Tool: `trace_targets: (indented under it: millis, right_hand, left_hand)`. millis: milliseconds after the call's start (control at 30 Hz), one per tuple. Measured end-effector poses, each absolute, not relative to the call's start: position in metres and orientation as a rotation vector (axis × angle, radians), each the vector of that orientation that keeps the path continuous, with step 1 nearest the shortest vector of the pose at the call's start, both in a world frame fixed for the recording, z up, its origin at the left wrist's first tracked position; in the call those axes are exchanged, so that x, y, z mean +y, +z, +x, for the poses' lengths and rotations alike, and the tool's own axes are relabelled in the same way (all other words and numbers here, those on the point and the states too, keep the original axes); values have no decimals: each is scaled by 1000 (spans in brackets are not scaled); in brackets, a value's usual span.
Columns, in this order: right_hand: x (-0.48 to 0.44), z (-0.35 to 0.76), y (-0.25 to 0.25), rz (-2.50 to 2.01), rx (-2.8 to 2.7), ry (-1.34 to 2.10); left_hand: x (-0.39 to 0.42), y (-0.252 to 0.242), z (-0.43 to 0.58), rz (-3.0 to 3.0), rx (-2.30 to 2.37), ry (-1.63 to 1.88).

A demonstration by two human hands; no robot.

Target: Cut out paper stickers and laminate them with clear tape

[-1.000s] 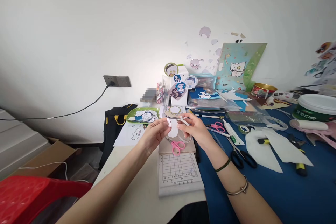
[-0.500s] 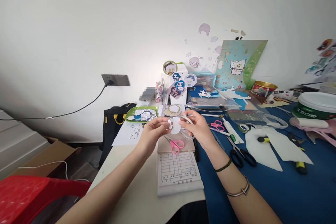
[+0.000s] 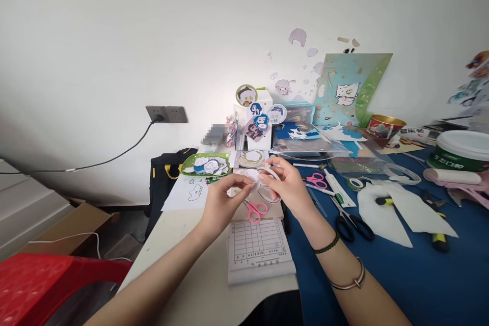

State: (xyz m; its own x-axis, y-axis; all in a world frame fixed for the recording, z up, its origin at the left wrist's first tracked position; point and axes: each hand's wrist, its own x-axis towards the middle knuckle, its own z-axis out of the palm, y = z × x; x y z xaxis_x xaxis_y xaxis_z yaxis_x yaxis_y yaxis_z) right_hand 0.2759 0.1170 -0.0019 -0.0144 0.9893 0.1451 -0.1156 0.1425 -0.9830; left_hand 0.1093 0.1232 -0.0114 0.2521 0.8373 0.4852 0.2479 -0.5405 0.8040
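Note:
My left hand point(image 3: 220, 202) pinches a small white cut-out piece point(image 3: 252, 175) between thumb and fingertips, just above the desk. My right hand point(image 3: 291, 187) meets it from the right, fingers closed on the same white piece and on a thin white strip point(image 3: 269, 173) that curls over its fingers. Both hands hover over a brown pad point(image 3: 256, 211) where small pink scissors point(image 3: 255, 209) lie. A printed form pad point(image 3: 260, 247) lies nearer to me.
Black scissors point(image 3: 353, 227), a second pink pair point(image 3: 316, 180), a glue tube point(image 3: 336, 190), tape point(image 3: 356, 183) and white sheets point(image 3: 385, 216) lie on the blue mat point(image 3: 420, 285). Stickers, a white box point(image 3: 260, 125) and a green tray point(image 3: 206, 164) stand behind. A red chair point(image 3: 42, 285) is at lower left.
The white piece has turned from flat-on to nearly edge-on and is now tucked small between the fingertips of both hands, which stay together. The view has tilted slightly.

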Motion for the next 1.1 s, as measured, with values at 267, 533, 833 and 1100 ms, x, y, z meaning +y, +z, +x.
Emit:
trace_targets:
  millis: [267, 533, 833, 1100]
  right_hand:
    - [123, 301, 10, -895, -961, 964]
    - [124, 324, 18, -868, -851, 832]
    - [125, 330, 20, -839, -812, 850]
    - [127, 328, 18, -842, -816, 888]
  left_hand:
    - [152, -29, 96, 2853, 722, 1656]
    - [190, -22, 130, 2921, 667, 776]
    - [206, -25, 140, 2832, 643, 494]
    - [196, -17, 135, 2770, 781, 472]
